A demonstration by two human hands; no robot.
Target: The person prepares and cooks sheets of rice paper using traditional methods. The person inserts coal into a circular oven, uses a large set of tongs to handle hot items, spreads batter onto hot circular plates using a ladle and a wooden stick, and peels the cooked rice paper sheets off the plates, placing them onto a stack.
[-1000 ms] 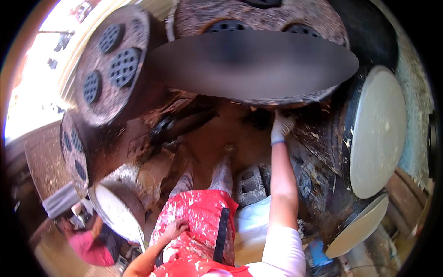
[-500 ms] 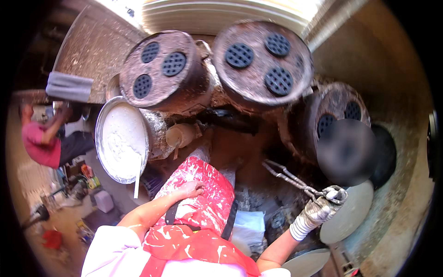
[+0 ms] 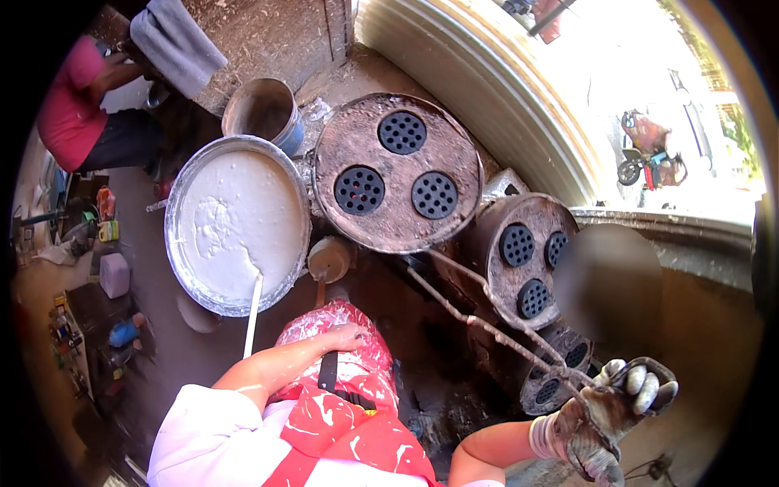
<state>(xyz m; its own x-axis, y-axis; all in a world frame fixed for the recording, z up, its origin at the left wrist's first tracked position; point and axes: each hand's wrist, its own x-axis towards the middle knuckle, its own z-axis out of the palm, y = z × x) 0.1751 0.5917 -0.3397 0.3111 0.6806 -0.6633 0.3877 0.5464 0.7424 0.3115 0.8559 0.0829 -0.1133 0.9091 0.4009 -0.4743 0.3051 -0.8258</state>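
My right hand (image 3: pixel 599 424), in a dirty glove, is closed round the loop handles of long metal tongs (image 3: pixel 473 320). Their two arms stand slightly apart, and the tips reach the near edge of a round stove (image 3: pixel 393 223). Three black perforated coal briquettes (image 3: pixel 434 195) are set in its clay top. Beside the tongs is a second stove (image 3: pixel 540 272), also with three briquettes. My bare left hand (image 3: pixel 345 337) rests on the white-splashed red apron (image 3: pixel 369 312) over my knee, holding nothing. Left of the stoves, a wide basin (image 3: pixel 172 215) holds thick white batter (image 3: pixel 251 187) with a pale stick (image 3: pixel 254 312) in it.
Behind the basin stands a metal bucket (image 3: pixel 286 134); a small brownish cup (image 3: pixel 324 260) sits beside it. Another stove (image 3: pixel 548 369) is partly behind the tongs. A person in red (image 3: pixel 77 114) works at far left. A blurred patch hides part of the right side.
My view has turned, shifting the stoves and showing the bright outdoors. The tongs have come up toward the stove, their arms wider apart. My left hand stays on the apron.
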